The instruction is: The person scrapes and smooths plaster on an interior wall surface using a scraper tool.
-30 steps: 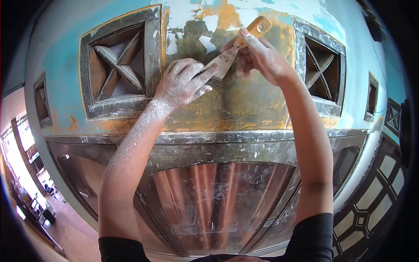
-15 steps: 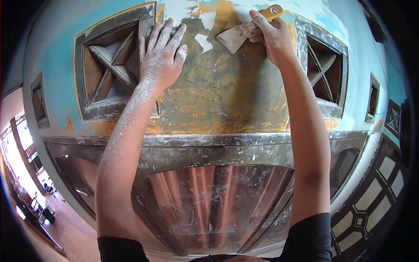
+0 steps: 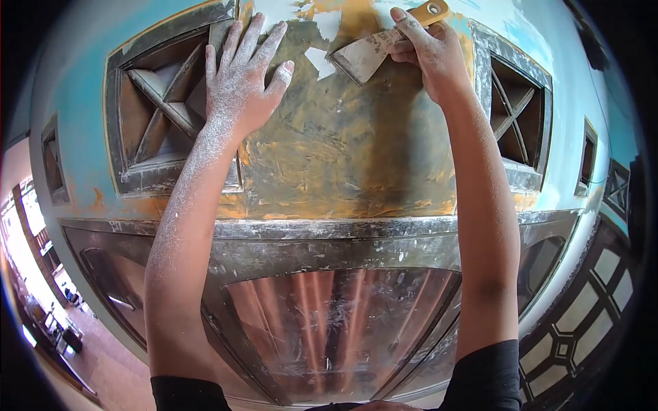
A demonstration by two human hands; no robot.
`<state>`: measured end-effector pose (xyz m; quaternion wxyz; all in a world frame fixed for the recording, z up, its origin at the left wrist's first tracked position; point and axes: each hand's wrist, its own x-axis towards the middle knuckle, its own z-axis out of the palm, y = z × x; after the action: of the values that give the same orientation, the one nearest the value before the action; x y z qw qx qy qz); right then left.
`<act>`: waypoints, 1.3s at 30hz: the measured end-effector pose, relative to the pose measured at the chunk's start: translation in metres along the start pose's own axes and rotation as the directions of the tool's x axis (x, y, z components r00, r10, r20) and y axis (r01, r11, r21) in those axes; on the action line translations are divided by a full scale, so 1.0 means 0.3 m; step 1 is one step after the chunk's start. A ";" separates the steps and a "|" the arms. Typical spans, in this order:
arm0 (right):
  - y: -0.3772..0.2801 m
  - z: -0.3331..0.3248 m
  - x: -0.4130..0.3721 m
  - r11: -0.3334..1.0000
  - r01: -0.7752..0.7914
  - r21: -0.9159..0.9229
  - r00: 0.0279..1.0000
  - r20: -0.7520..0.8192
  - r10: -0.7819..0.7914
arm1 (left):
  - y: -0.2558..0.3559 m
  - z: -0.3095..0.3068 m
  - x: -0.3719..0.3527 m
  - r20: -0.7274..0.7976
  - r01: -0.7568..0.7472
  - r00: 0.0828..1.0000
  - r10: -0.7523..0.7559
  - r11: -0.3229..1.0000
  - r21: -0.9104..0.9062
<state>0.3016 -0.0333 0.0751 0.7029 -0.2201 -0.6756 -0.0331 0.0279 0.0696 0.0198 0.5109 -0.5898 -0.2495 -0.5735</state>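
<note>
My right hand (image 3: 428, 58) grips a putty knife (image 3: 367, 56) by its yellow handle, fingers closed around it near the top of the wall. The wide metal blade lies against the wall, its edge beside a small white patch (image 3: 319, 62) of leftover paint. My left hand (image 3: 243, 72), dusted with white powder, rests flat with fingers spread on the wall, next to the left vent's frame. Between my arms is a scraped wall section (image 3: 343, 151), mottled brown and orange.
Wooden vents with crossed slats flank the scraped section: a left vent (image 3: 127, 175) and a right vent (image 3: 541, 137). Below runs a worn wooden frame (image 3: 343, 229) above an arched glass pane (image 3: 343, 329). Turquoise paint (image 3: 86, 157) covers the outer wall. A tiled floor (image 3: 113, 363) shows lower left.
The view has shifted slightly, so the wall sits lower. The blade's edge has come closer to the white patch. Both hands keep their poses.
</note>
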 end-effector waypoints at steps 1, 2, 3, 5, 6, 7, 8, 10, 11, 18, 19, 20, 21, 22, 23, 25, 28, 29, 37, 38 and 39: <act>-0.006 0.008 -0.006 1.000 -0.003 0.002 1.000 0.002 0.003 | 0.001 0.001 -0.001 0.003 0.003 1.000 -0.003 1.000 0.004; -0.011 0.014 -0.012 0.999 0.024 0.024 1.000 -0.008 -0.024 | 0.001 0.001 -0.002 0.004 0.005 1.000 -0.005 1.000 0.008; -0.018 0.020 -0.015 0.997 0.054 0.046 0.998 -0.020 -0.054 | 0.000 0.001 -0.002 0.002 0.005 1.000 -0.005 1.000 0.009; -0.035 0.033 -0.027 0.998 0.045 0.048 0.999 -0.033 -0.044 | 0.001 0.001 -0.005 -0.004 0.000 1.000 0.000 1.000 0.007; -0.037 0.035 -0.030 0.998 0.035 0.049 0.998 -0.046 -0.033 | 0.002 0.002 -0.005 -0.004 0.000 1.000 0.000 1.000 0.006; -0.030 0.032 -0.028 0.998 0.035 0.048 0.998 -0.046 -0.032 | 0.003 0.002 -0.006 -0.002 0.002 1.000 -0.002 1.000 0.007; -0.022 0.027 -0.023 0.998 0.046 0.048 0.999 -0.031 -0.045 | 0.002 0.002 -0.006 0.000 0.005 1.000 -0.005 1.000 0.008; -0.016 0.025 -0.021 0.997 0.057 0.049 0.998 -0.017 -0.056 | 0.003 0.001 -0.007 -0.002 0.003 1.000 -0.003 1.000 0.005; -0.019 0.024 -0.022 0.998 0.053 0.036 0.999 -0.009 -0.053 | 0.003 0.002 -0.007 -0.005 0.002 1.000 -0.002 1.000 0.001; -0.017 0.026 -0.024 0.996 0.084 0.037 0.996 -0.036 -0.082 | 0.002 0.003 -0.012 -0.008 -0.006 1.000 0.006 1.000 -0.003; -0.021 0.027 -0.026 0.996 0.085 0.037 0.996 -0.035 -0.084 | 0.002 0.003 -0.014 -0.010 -0.009 1.000 0.009 1.000 -0.006; -0.028 0.028 -0.029 0.996 0.084 0.011 0.996 -0.034 -0.084 | 0.000 0.003 -0.014 -0.013 -0.011 1.000 0.011 1.000 -0.007; -0.032 0.028 -0.030 0.996 0.083 -0.016 0.996 -0.032 -0.083 | -0.001 0.003 -0.012 -0.015 -0.011 1.000 0.011 1.000 -0.005; -0.029 0.029 -0.028 0.996 0.082 -0.014 0.996 -0.031 -0.083 | 0.000 0.003 -0.012 -0.011 -0.009 1.000 0.009 1.000 0.002; -0.027 0.027 -0.025 0.995 0.104 0.000 0.995 -0.014 -0.104 | 0.001 0.003 -0.011 -0.008 -0.009 1.000 0.009 1.000 0.008; -0.022 0.029 -0.027 0.992 0.122 0.013 0.993 0.001 -0.122 | -0.001 0.003 -0.013 -0.008 -0.013 1.000 0.013 1.000 0.004; -0.024 0.041 -0.036 0.987 0.154 0.043 0.987 -0.058 -0.152 | 0.001 0.002 -0.015 -0.006 -0.013 1.000 0.013 1.000 0.000; -0.032 0.038 -0.043 0.989 0.144 -0.017 0.989 -0.039 -0.144 | 0.000 0.001 -0.013 -0.003 -0.010 1.000 0.010 1.000 -0.001; -0.032 0.040 -0.044 0.991 0.104 -0.085 0.992 -0.068 -0.110 | -0.005 -0.001 -0.016 -0.003 -0.012 1.000 0.012 1.000 -0.017; -0.030 0.041 -0.046 0.991 0.123 -0.053 0.990 -0.057 -0.126 | -0.005 -0.001 -0.016 0.000 -0.012 1.000 0.012 1.000 -0.025; -0.029 0.040 -0.047 0.990 0.142 -0.022 0.989 -0.046 -0.143 | -0.007 -0.002 -0.014 -0.003 -0.013 1.000 0.013 1.000 -0.025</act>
<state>0.2862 -0.0404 0.0637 0.7125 -0.1768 -0.6723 -0.0950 0.0249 0.0710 0.0164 0.5074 -0.5971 -0.2376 -0.5741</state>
